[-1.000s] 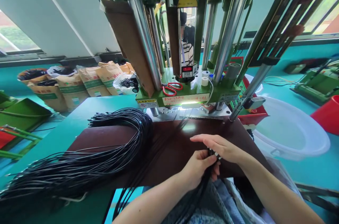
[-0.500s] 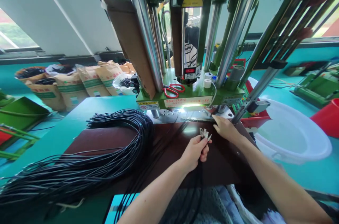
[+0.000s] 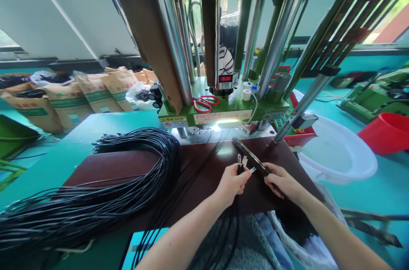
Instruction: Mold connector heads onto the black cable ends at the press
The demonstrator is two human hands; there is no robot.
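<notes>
My left hand (image 3: pixel 232 184) is closed around several black cables (image 3: pixel 235 214), whose flat silver plugs (image 3: pixel 244 161) stick up above the fingers. The cables hang down over the table's front edge. In my right hand (image 3: pixel 280 179) is a long, narrow dark metal bar (image 3: pixel 250 156), gripped at its near end and tilted toward the machine. Its exact kind I cannot make out. The bar's middle is just behind the plugs. Beyond it, more black cables (image 3: pixel 207 155) run across the brown tabletop (image 3: pixel 204 185) to the lit metal bed (image 3: pixel 204 135) of a green press (image 3: pixel 179 110).
A large bundle of black cables (image 3: pixel 166 150) curves over the left side. Red-handled scissors (image 3: pixel 206 103) lie on the press ledge. A white tub (image 3: pixel 341 150) and a red bucket (image 3: pixel 388 133) stand right. Paper sacks (image 3: pixel 73 101) line the back left. Another person (image 3: pixel 225 60) is partly visible behind the press.
My right hand has moved back from the press bed toward me and now holds the dark bar. The left hand keeps its grip on the cables. The view has shifted slightly.
</notes>
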